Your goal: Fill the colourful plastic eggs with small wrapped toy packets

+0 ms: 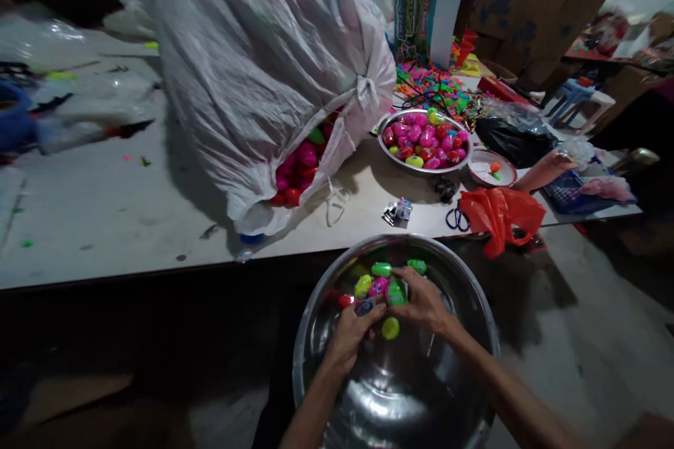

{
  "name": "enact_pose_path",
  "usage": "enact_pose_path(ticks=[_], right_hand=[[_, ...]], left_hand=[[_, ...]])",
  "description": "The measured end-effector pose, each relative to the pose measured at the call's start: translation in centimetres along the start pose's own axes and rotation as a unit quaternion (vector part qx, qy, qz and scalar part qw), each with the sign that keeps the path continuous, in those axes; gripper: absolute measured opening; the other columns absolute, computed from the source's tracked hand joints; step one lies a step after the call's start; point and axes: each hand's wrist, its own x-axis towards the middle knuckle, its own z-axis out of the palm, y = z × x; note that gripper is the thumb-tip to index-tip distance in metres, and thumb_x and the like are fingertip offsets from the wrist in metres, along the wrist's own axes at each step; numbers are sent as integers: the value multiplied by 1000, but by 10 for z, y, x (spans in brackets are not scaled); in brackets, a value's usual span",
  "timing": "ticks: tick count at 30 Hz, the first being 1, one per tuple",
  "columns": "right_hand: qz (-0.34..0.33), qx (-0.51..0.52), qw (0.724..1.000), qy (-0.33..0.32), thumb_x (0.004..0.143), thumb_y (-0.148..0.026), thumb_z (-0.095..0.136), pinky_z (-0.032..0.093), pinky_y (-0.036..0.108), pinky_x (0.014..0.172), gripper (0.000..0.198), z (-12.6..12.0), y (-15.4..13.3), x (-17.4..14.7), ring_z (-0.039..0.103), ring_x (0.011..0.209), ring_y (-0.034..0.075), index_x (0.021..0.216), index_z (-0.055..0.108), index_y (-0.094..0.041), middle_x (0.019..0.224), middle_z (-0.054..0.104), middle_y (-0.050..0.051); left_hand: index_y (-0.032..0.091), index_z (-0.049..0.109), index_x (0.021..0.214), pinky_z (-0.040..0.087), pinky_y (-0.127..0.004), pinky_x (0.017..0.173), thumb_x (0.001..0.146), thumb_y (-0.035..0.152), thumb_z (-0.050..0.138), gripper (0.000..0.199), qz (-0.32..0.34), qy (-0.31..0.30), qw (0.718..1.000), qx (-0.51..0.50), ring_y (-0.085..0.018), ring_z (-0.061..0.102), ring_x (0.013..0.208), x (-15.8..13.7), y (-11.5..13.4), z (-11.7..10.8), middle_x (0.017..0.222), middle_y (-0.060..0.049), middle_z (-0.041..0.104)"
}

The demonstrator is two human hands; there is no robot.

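Observation:
Over a large shiny metal basin (394, 393), my right hand (427, 305) has its thumb and fingers curved around a green plastic egg (397, 292). My left hand (350, 333) is closed, with a small dark shiny packet (364, 306) at its thumb and fingertips. Just beyond the hands, inside the basin, lie a pink egg with printed eyes (378, 287), a yellow egg (363, 285), green eggs (382, 269) and something red (346, 300). A yellow-green round piece (390, 327) shows below my fingers.
A big white sack (263, 63) of pink and red eggs stands on the table (105, 224). Right of it are a bowl (387, 158) full of eggs, small packets (397, 212), scissors (457, 219), a red plastic bag (500, 214) and a small dish (508, 179). Colourful small pieces (426, 88) lie behind.

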Motion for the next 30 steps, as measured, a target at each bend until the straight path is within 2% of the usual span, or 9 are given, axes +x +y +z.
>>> enact_pose_path(ticks=[4, 6, 8, 12, 17, 21, 25, 28, 30], right_hand=[[55, -302, 948, -82, 70, -37, 65, 42, 36, 75, 65, -17, 14, 6, 59, 94, 28, 129, 42, -24, 123, 51, 13], [34, -355, 929, -96, 70, -38, 65, 42, 34, 71, 64, -22, 10, 28, 60, 89, 27, 128, 43, -23, 122, 50, 13], [-38, -327, 942, -72, 75, -39, 62, 40, 32, 71, 54, -20, -9, 69, 59, 90, 24, 124, 46, -24, 119, 52, 11], [-157, -254, 954, -11, 84, -35, 53, 39, 28, 75, 28, 19, -85, 180, 57, 93, 21, 107, 57, -21, 102, 61, 6], [-167, -290, 942, 2, 85, -20, 47, 38, 31, 75, 18, 91, -161, 268, 56, 94, 23, 97, 59, -15, 104, 60, 11], [-151, -284, 947, 11, 85, -14, 43, 37, 36, 81, 21, 121, -161, 273, 53, 98, 25, 102, 55, -11, 112, 55, 18], [-119, -231, 965, 42, 79, -23, 54, 40, 35, 78, 35, 107, -148, 265, 55, 94, 24, 111, 46, -13, 115, 52, 15], [-76, 6, 996, 39, 70, -31, 63, 44, 30, 66, 38, 74, -131, 238, 59, 76, 18, 101, 48, -15, 94, 60, 7], [-29, 189, 980, -54, 66, -32, 65, 44, 26, 56, 33, 51, -111, 200, 57, 59, 14, 90, 50, -16, 76, 60, 1]], left_hand=[[14, 69, 86, 45, -24, 53, 61, 33, 75, 32, 38, 56, 994, -88, -14, 60, 55, 3, 7, -10, 81, -10, 70], [14, 68, 89, 49, -28, 57, 61, 33, 74, 34, 61, 69, 987, -128, -19, 64, 63, 7, 12, -15, 82, -10, 71], [14, 67, 90, 50, -30, 59, 59, 31, 76, 37, 87, 92, 983, -134, -21, 66, 67, 11, 16, -19, 82, -11, 71], [14, 67, 85, 50, -29, 60, 52, 29, 81, 38, 126, 171, 970, -115, -20, 65, 65, 14, 18, -25, 79, -8, 71], [15, 67, 72, 46, -24, 57, 48, 23, 82, 29, 182, 193, 957, -115, -13, 58, 57, 8, 18, -31, 65, -2, 66], [15, 66, 71, 44, -22, 56, 52, 22, 80, 25, 203, 189, 952, -127, -13, 57, 58, -1, 27, -36, 64, -1, 64], [15, 67, 77, 47, -25, 62, 56, 24, 78, 25, 167, 181, 956, -158, -14, 61, 63, -5, 41, -39, 71, -2, 67], [15, 66, 75, 47, -24, 58, 54, 22, 78, 26, 147, 187, 954, -183, -12, 59, 57, -3, 46, -39, 67, 0, 66], [15, 66, 74, 46, -23, 54, 52, 20, 78, 26, 146, 184, 954, -188, -12, 58, 53, -2, 47, -35, 64, 1, 65]])
